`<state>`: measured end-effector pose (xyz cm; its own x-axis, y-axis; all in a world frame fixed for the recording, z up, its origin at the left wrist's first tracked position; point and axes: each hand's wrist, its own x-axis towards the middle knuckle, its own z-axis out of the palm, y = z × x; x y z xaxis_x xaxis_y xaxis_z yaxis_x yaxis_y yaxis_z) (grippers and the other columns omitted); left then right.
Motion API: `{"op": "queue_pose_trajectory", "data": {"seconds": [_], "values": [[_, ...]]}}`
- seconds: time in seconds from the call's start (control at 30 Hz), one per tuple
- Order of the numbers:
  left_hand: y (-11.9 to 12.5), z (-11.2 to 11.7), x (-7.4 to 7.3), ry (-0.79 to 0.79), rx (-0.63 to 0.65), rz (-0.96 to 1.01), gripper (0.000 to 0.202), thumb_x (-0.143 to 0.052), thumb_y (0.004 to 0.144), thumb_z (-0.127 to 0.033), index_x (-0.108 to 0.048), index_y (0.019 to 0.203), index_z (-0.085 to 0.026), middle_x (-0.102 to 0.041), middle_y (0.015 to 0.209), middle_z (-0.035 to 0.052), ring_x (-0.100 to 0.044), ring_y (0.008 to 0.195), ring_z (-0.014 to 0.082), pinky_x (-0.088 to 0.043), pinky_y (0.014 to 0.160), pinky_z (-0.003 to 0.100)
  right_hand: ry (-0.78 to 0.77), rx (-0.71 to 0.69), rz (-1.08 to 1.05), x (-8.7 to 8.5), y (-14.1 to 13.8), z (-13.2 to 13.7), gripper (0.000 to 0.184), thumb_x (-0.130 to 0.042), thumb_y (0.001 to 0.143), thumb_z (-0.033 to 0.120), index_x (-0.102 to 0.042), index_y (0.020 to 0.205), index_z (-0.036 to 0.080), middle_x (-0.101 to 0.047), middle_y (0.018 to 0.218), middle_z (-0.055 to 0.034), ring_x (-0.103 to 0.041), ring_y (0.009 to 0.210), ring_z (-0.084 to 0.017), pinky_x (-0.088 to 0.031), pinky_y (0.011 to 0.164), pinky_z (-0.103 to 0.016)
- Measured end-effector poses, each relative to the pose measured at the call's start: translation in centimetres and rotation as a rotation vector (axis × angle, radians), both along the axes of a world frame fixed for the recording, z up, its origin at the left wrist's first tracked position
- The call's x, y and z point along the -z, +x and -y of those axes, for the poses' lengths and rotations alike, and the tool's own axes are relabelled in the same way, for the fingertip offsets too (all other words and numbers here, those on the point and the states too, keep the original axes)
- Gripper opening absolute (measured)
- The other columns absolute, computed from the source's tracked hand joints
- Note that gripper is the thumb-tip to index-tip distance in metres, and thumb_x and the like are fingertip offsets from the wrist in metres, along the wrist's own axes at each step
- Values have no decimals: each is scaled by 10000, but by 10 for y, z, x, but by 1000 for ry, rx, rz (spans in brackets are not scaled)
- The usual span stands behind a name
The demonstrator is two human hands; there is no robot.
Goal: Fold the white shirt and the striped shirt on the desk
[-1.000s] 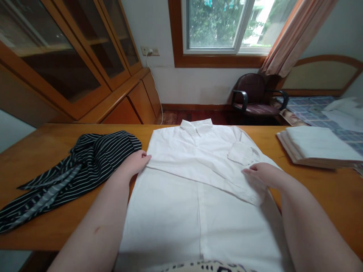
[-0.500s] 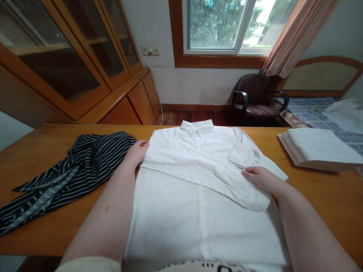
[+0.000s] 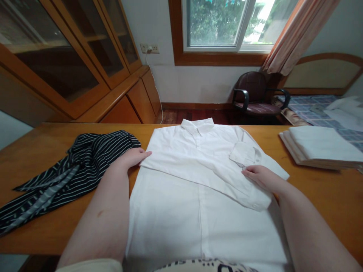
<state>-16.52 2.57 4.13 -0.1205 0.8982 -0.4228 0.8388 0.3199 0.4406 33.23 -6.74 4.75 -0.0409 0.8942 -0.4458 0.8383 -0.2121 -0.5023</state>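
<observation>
Here, head view: white collared cotton shirt point(image 3: 198, 211) lies flat, front up, on orange wooden table point(image 3: 326, 196). Left hand point(image 3: 132, 158), fingers straight and together, touches its folded edge. Right hand point(image 3: 261, 177), fingers loosely bent, rests on the crossed sleeve. Black striped garment point(image 3: 79, 162) lies just left.

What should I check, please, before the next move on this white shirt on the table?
1. The white shirt lies flat, collar away from the person: ok.
2. Its sleeve is folded slantwise across the chest: ok.
3. The left hand lies flat on the shirt's left edge: ok.
4. The right hand rests on the sleeve near the cuff: ok.
5. The striped garment lies off the shirt: ok.
6. The hem lies flat: cannot tell, out of view.
</observation>
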Motion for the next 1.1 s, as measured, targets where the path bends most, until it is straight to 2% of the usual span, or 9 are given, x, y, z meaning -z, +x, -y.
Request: {"op": "queue_pose_trajectory", "data": {"seconds": [0.1, 0.3, 0.47, 0.6, 0.73, 0.87, 0.97, 1.03, 1.1], "values": [[-7, 3, -1, -62, 22, 45, 366, -683, 584, -557, -552, 612, -218, -574, 577, 19, -533, 516, 177, -392, 483, 270, 33, -28, 22, -6, -3, 2, 376, -462, 830, 519, -607, 704, 195, -627, 694, -24, -538, 649, -174, -359, 570, -264], [-15, 2, 6, -22, 47, 177, 348, -738, 527, -494, -588, 704, -235, -612, 687, 20, -588, 588, 195, -462, 529, 287, 63, -61, 2, -11, -6, 4, 380, -444, 842, 509, -575, 672, 196, -615, 664, -29, -529, 627, -177, -355, 564, -270], [-13, 0, 13, 13, 32, 59, 354, -752, 495, -455, -576, 704, -229, -611, 651, 21, -578, 522, 197, -425, 468, 289, 61, -81, 167, -7, -7, 1, 309, -484, 829, 442, -629, 700, 201, -669, 726, -56, -571, 664, -199, -353, 587, -281], [-13, 1, 13, 11, 71, 54, 341, -719, 553, -480, -575, 733, -228, -626, 677, 24, -586, 528, 197, -424, 477, 291, 72, -88, 201, -8, -6, 2, 341, -460, 848, 469, -609, 699, 201, -654, 710, -54, -566, 654, -196, -348, 580, -281], [-6, 5, -2, 62, 115, -66, 296, -683, 635, -456, -587, 780, -217, -658, 771, 49, -630, 656, 229, -462, 572, 303, 138, -101, 111, -14, -2, 4, 337, -564, 781, 538, -622, 839, 211, -644, 748, -36, -569, 680, -193, -386, 594, -273], [27, 16, -32, 388, 129, -359, 296, -673, 695, -385, -624, 915, -193, -653, 995, 103, -616, 923, 294, -461, 755, 343, 433, -79, 99, -23, -8, 11, 300, -562, 801, 473, -629, 927, 209, -648, 866, -68, -567, 730, -190, -409, 664, -291], [72, 34, -45, 502, 368, -273, 198, -601, 794, -352, -640, 931, -215, -652, 1002, 70, -607, 924, 256, -443, 781, 332, 274, -279, -12, -27, -26, 20, 222, -561, 809, 431, -624, 813, 218, -626, 769, -38, -543, 676, -165, -389, 621, -270], [105, 49, -43, 483, 676, -85, 132, -573, 830, -297, -643, 914, -223, -662, 953, 40, -605, 908, 211, -433, 794, 308, 112, -403, -50, -28, -41, 26, 205, -625, 758, 428, -603, 770, 225, -600, 701, -4, -518, 634, -151, -355, 574, -255], [133, 62, -35, 494, 955, 13, 136, -631, 799, -282, -646, 921, -227, -662, 939, 26, -598, 905, 195, -421, 813, 308, 59, -480, -22, -27, -54, 31, 228, -697, 678, 405, -570, 736, 225, -589, 682, 15, -496, 616, -144, -314, 545, -248]]}}
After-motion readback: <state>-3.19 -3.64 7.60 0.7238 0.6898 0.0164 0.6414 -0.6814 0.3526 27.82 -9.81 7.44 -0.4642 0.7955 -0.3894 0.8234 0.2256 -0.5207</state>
